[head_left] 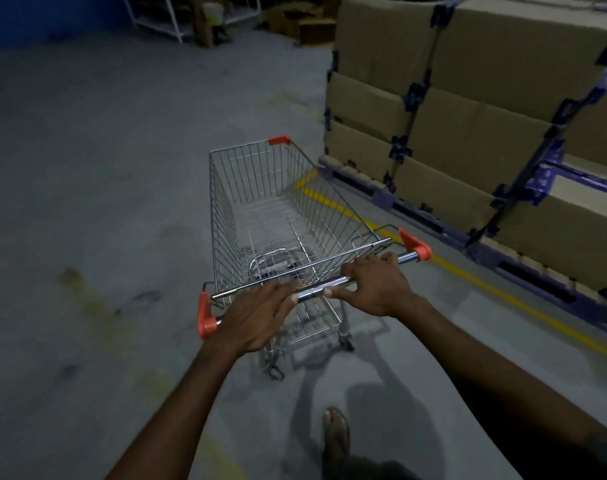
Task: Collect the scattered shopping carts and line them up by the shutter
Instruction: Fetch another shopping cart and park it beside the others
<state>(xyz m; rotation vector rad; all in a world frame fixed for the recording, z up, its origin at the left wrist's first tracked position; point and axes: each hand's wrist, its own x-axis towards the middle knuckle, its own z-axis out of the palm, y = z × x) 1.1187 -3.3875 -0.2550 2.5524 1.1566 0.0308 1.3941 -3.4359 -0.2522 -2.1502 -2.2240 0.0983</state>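
A chrome wire shopping cart (260, 202) with orange corner caps stands on the grey floor right in front of me, its basket empty. Both my hands are on its shiny handle bar (404, 258). My left hand (257, 315) lies over the left part of the bar, fingers stretched along it and curling over. My right hand (374, 285) grips the bar right of middle, fingers wrapped over the top and thumb below. No shutter or other cart is in view.
Stacked cardboard boxes (468, 98) on blue pallets stand close on the right behind a yellow floor line (468, 271). White metal racks (167, 19) and more boxes stand far back. Open grey floor (104, 168) stretches left. My sandalled foot (336, 431) is below the cart.
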